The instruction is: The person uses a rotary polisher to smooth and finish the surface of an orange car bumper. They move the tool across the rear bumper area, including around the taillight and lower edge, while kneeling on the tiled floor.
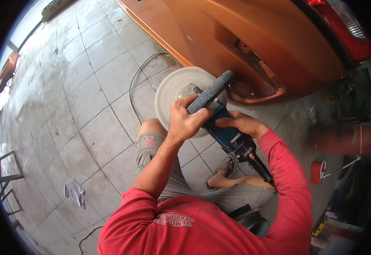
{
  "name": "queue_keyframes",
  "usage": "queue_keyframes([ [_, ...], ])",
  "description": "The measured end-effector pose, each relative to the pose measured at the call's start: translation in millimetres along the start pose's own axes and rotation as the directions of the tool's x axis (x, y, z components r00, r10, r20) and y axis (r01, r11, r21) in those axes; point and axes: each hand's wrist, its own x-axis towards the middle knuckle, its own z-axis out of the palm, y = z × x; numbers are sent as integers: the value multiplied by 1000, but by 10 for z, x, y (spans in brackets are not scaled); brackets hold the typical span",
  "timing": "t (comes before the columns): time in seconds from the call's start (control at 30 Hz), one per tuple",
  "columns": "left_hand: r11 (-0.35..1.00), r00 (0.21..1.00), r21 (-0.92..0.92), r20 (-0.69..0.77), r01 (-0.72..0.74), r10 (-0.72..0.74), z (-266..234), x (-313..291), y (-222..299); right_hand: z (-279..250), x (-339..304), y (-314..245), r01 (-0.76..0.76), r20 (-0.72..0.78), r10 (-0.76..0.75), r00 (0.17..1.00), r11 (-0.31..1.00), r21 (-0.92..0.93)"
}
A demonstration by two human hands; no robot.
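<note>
Both my hands hold a teal and black power polisher (224, 130) in front of my body. My left hand (186, 118) is wrapped round its thick grey side handle (211, 92). Around the teal body, my right hand (245, 124) is closed, its thumb lying on top. At the tool's head, the large round cream polishing pad (173, 85) looks smeared, as if spinning. Beside the pad is an orange car panel (219, 38) with a recess and open slots. Whether the pad touches the panel, I cannot tell. The tool's rear end reaches down beside my right forearm.
A red tail light (351, 38) sits at the panel's upper right. A thin cable (131, 87) curves over the tiled floor (96, 127). Crumpled paper (74, 192) lies at left, near a dark metal frame (7, 176). A red object (318, 172) with a metal rod stands at right.
</note>
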Motion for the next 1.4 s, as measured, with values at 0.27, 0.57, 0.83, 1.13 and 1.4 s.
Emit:
queue_keyframes([
  [0.27,999,998,-17,43,37,-36,174,-83,65,-34,-272,64,-57,-29,57,998,998,-2],
  [0.57,978,972,-199,235,65,-17,750,-395,337,-49,-1367,277,-193,-162,208,965,976,105],
  [0.83,932,961,-357,229,-65,155,867,-572,702,108,-2063,-182,-247,-322,217,922,967,-57],
  [1.13,813,834,-233,12,-534,552,1076,-620,527,-122,-2073,-295,-192,-352,-2,936,836,-514],
  [1.4,669,679,122,72,-733,731,372,-219,-91,-125,-562,163,233,-112,-315,942,858,-457],
])
